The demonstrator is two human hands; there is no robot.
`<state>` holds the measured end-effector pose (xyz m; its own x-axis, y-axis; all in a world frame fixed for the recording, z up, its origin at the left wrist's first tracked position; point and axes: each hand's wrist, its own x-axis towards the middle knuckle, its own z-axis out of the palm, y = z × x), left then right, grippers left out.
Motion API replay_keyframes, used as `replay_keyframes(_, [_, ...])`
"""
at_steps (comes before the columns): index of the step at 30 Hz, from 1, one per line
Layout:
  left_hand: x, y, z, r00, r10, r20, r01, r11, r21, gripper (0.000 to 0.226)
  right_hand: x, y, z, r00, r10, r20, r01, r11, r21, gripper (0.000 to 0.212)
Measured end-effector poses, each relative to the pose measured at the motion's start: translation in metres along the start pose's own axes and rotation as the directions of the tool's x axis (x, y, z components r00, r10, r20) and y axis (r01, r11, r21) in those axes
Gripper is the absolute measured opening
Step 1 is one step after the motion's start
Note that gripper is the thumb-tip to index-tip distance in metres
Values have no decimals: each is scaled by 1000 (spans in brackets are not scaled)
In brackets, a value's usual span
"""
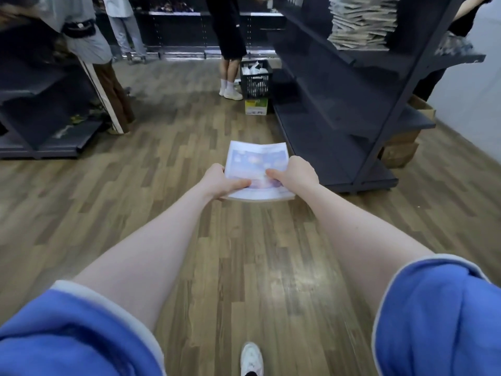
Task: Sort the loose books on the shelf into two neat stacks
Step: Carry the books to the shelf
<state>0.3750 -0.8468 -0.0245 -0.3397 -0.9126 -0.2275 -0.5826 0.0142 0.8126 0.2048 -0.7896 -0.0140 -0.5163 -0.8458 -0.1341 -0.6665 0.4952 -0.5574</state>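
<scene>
Outstretched over a wood-plank floor (135,202), two bare hands carry one small bundle of thin books (257,169); how many it holds cannot be told. Left hand (221,183) and right hand (296,173) each close on a near corner, thumbs on the pale blue cover, fingers curled beneath. To the right, a dark shelf unit (339,109) carries one tall, uneven stack of books (360,23) on an upper shelf. Beyond, one black crate (256,80) holding white items sits on a box. Three other people stand at the far shelves.
</scene>
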Motion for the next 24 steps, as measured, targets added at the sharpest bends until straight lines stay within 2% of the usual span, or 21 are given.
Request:
replay_keyframes(4, [78,30,0,1000,6,18,-6,1000,9,39,79,-7,-13,1000,14,-2,-14,1000,-4,32])
replay_keyframes(11, [187,71,-10,1000,18,20,-19,999,46,57,182,-27,-36,999,5,-45,-5,1000,5,33])
replay_keyframes(18, [295,89,-19,997,47,55,-49,998,45,55,282,-47,-34,997,22,-74,-22,1000,0,32])
replay_keyframes(24, [430,94,-44,993,56,100,-61,997,49,60,404,-84,-14,994,45,-99,-44,999,6,36])
